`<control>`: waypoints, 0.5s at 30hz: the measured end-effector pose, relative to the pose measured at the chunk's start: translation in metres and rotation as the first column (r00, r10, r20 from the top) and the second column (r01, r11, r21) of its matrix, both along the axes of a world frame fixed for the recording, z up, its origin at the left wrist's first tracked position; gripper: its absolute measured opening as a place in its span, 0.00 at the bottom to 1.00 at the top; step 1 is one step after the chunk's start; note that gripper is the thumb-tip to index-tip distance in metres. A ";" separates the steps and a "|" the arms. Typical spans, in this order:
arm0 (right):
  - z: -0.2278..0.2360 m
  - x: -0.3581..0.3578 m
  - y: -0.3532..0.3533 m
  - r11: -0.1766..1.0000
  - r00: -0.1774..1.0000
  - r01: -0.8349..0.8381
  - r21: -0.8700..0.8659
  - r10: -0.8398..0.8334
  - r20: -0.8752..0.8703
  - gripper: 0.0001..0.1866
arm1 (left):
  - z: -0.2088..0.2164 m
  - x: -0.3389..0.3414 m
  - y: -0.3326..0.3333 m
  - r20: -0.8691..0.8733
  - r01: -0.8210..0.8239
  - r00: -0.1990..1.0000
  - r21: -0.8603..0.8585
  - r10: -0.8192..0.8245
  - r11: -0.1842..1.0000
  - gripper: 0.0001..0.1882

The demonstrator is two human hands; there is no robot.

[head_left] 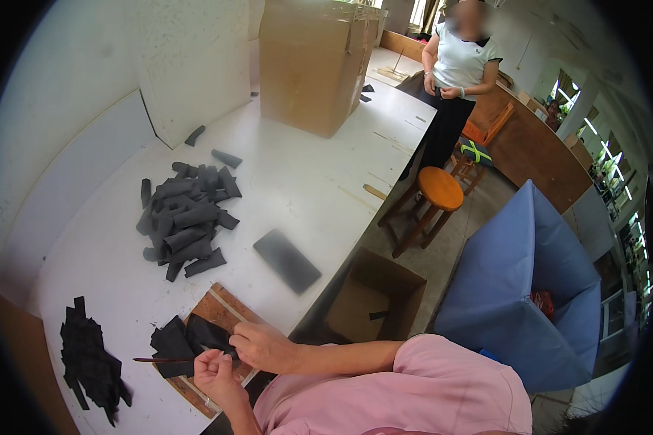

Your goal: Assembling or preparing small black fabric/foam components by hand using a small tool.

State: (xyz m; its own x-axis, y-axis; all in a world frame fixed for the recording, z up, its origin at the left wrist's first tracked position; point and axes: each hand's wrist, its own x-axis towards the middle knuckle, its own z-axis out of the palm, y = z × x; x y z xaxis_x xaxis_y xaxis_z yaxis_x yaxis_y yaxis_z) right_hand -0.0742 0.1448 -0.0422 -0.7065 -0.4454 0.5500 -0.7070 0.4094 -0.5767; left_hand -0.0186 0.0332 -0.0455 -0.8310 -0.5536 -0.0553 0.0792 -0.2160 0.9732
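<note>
My left hand (219, 377) is closed, fingers pinched, with a thin reddish-brown stick (156, 359) jutting out leftward from it. Close beside it, my right hand (265, 346) pinches the edge of a black fabric piece (209, 335). The fingertips nearly meet, and what lies between them is too small to make out. Beneath both hands is a wooden board (218, 307) at the table's near edge. More black fabric pieces (168, 339) lie on its left part, partly under the stick.
Dark grey rolled tubes (189, 221) are heaped on the white table (326, 188); black strips (87, 355) lie at left. A grey slab (286, 261) and cardboard box (308, 65) stand beyond. Right: open carton (352, 304), orange stool (440, 188), blue fabric bin (479, 283), standing person (463, 65).
</note>
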 end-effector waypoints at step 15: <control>0.002 -0.008 0.004 0.730 -0.006 -0.067 -0.680 0.681 0.732 0.07 | 0.005 0.001 0.007 -0.055 -0.143 0.990 -0.342 0.132 0.929 0.12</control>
